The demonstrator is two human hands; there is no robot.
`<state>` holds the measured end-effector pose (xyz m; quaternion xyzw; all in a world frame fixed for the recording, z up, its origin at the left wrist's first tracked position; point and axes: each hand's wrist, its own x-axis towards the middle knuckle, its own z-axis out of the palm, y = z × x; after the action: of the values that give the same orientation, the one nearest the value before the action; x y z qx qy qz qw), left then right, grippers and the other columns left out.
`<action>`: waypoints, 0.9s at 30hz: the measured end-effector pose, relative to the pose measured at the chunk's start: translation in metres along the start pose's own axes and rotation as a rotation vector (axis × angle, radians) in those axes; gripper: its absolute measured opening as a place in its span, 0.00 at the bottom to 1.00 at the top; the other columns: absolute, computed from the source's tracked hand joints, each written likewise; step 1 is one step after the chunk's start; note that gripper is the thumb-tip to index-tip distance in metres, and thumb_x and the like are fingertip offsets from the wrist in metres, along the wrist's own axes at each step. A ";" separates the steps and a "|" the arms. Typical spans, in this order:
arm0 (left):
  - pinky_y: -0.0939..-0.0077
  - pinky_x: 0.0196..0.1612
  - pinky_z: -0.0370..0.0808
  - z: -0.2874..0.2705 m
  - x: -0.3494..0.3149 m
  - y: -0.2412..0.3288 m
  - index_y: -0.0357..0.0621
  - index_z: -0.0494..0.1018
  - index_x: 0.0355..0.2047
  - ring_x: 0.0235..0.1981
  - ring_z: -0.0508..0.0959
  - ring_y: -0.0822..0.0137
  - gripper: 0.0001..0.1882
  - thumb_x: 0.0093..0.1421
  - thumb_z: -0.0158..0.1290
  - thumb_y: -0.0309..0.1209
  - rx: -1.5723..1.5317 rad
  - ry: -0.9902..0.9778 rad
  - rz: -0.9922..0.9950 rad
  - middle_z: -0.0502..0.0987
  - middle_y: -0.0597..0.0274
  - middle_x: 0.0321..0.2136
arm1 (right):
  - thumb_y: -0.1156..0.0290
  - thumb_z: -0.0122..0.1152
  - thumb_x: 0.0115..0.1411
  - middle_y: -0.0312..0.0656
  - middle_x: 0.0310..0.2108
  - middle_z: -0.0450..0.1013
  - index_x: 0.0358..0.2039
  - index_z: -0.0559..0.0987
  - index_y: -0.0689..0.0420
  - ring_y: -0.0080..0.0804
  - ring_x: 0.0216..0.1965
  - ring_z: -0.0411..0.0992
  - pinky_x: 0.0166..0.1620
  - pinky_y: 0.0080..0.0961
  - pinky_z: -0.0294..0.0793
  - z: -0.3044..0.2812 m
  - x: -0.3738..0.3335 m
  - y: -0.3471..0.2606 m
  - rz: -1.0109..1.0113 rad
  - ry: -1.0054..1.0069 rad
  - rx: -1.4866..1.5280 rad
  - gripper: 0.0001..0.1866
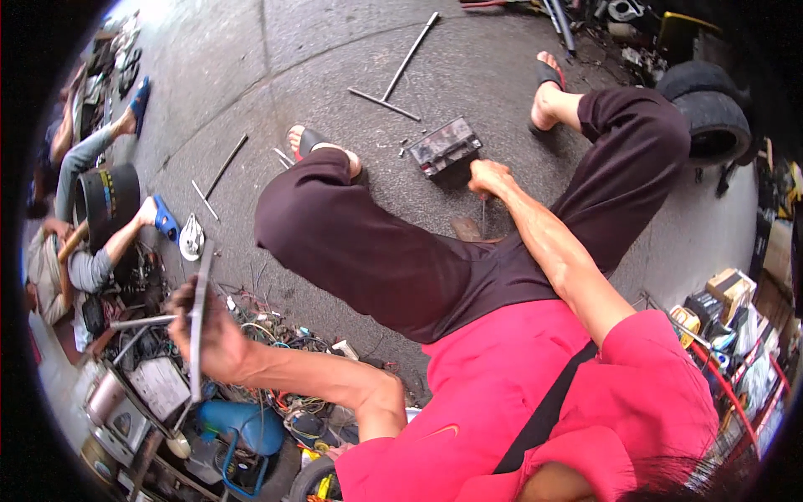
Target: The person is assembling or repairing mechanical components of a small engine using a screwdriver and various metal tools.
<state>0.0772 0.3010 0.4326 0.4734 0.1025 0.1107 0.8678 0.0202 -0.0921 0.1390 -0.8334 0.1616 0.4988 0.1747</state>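
Note:
My left hand (pixel 216 339), blurred and dark with grime, is closed around a T-handle wrench (pixel 199 330) out to the left. The wrench's long bar runs across the palm, and a stem juts away to the left. Between my feet my right hand (pixel 492 177) is closed, with a thin tool (pixel 483 216) showing below the fist; its full kind is hidden. Just beyond that fist sits a boxy black battery (pixel 446 147) with small red marks on its side. Another T-handle wrench (pixel 407 63) lies on the ground past the battery.
A smaller T-shaped tool (pixel 221 171) lies left of my knee. Tangled wires (pixel 288 335), a blue tank (pixel 247 427) and metal parts crowd the lower left. A person in blue sandals (pixel 166 219) sits at far left beside a black bucket (pixel 109 201). Tyres (pixel 711 125) stand at right.

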 end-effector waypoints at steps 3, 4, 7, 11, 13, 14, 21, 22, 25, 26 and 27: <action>0.52 0.55 0.67 0.055 0.017 0.006 0.20 0.67 0.31 0.42 0.72 0.49 0.12 0.56 0.47 0.24 -0.145 -0.121 0.007 0.73 0.43 0.33 | 0.60 0.56 0.48 0.55 0.34 0.74 0.41 0.74 0.60 0.52 0.37 0.73 0.39 0.42 0.71 -0.044 -0.027 -0.020 -0.297 0.556 0.169 0.22; 0.53 0.54 0.68 0.067 0.023 0.001 0.20 0.67 0.31 0.41 0.72 0.48 0.12 0.56 0.47 0.25 -0.205 -0.156 -0.071 0.73 0.43 0.32 | 0.60 0.55 0.49 0.56 0.33 0.73 0.42 0.73 0.60 0.54 0.35 0.72 0.38 0.43 0.71 -0.068 -0.043 -0.033 -0.370 0.696 0.259 0.22; 0.61 0.49 0.71 0.124 0.005 -0.050 0.26 0.70 0.33 0.37 0.74 0.53 0.11 0.55 0.50 0.26 -0.166 -0.160 -0.168 0.74 0.45 0.30 | 0.63 0.59 0.53 0.46 0.31 0.75 0.47 0.72 0.58 0.33 0.31 0.74 0.35 0.27 0.73 -0.129 -0.122 -0.051 -0.690 0.929 0.587 0.21; 0.72 0.43 0.72 0.167 -0.026 -0.164 0.35 0.71 0.37 0.35 0.75 0.64 0.10 0.56 0.52 0.27 -0.174 -0.276 -0.648 0.74 0.57 0.32 | 0.68 0.61 0.46 0.50 0.38 0.72 0.50 0.69 0.56 0.40 0.38 0.73 0.43 0.30 0.71 -0.142 -0.206 -0.039 -1.135 0.936 0.595 0.28; 0.75 0.41 0.71 0.176 -0.055 -0.217 0.37 0.70 0.37 0.34 0.74 0.66 0.10 0.55 0.52 0.27 -0.332 -0.231 -0.777 0.74 0.59 0.33 | 0.69 0.60 0.47 0.52 0.37 0.70 0.51 0.68 0.56 0.46 0.35 0.72 0.41 0.32 0.72 -0.126 -0.217 -0.032 -0.992 1.027 0.406 0.27; 0.75 0.40 0.71 0.177 -0.068 -0.231 0.38 0.70 0.37 0.34 0.74 0.67 0.10 0.55 0.53 0.27 -0.371 -0.210 -0.871 0.74 0.61 0.33 | 0.70 0.58 0.50 0.51 0.36 0.69 0.50 0.68 0.56 0.49 0.33 0.71 0.38 0.34 0.72 -0.114 -0.214 -0.028 -0.859 1.088 0.311 0.25; 0.82 0.38 0.72 0.139 -0.147 -0.302 0.39 0.67 0.46 0.34 0.75 0.74 0.16 0.57 0.52 0.27 -0.458 -0.292 -1.188 0.75 0.64 0.34 | 0.74 0.53 0.52 0.50 0.28 0.70 0.37 0.72 0.62 0.48 0.31 0.70 0.32 0.37 0.69 -0.061 -0.202 0.018 -0.526 0.871 0.231 0.11; 0.81 0.39 0.72 0.144 -0.150 -0.298 0.38 0.68 0.46 0.35 0.75 0.73 0.16 0.57 0.52 0.28 -0.437 -0.283 -1.208 0.75 0.64 0.35 | 0.76 0.52 0.52 0.50 0.29 0.70 0.36 0.72 0.64 0.48 0.31 0.70 0.34 0.37 0.69 -0.060 -0.204 0.018 -0.515 0.949 0.251 0.10; 0.76 0.43 0.71 0.156 -0.149 -0.290 0.37 0.70 0.45 0.38 0.75 0.70 0.16 0.60 0.49 0.34 -0.483 -0.368 -1.227 0.75 0.61 0.38 | 0.79 0.52 0.52 0.50 0.28 0.71 0.36 0.72 0.65 0.47 0.30 0.71 0.34 0.33 0.70 -0.065 -0.224 0.016 -0.430 1.005 0.431 0.10; 0.75 0.44 0.71 0.158 -0.150 -0.292 0.37 0.70 0.45 0.39 0.75 0.70 0.16 0.61 0.48 0.35 -0.504 -0.382 -1.250 0.75 0.61 0.38 | 0.78 0.52 0.52 0.50 0.28 0.71 0.36 0.72 0.65 0.47 0.29 0.71 0.34 0.32 0.70 -0.066 -0.230 0.015 -0.413 1.023 0.440 0.09; 0.74 0.44 0.70 0.159 -0.152 -0.294 0.37 0.70 0.45 0.40 0.75 0.70 0.17 0.61 0.47 0.37 -0.525 -0.398 -1.273 0.75 0.61 0.38 | 0.78 0.53 0.53 0.51 0.28 0.71 0.36 0.72 0.65 0.46 0.29 0.72 0.33 0.31 0.70 -0.067 -0.236 0.014 -0.396 1.043 0.449 0.09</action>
<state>0.0049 -0.0250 0.2796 0.1088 0.1686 -0.4843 0.8516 -0.0400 -0.1126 0.3761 -0.9251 0.1691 -0.0641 0.3338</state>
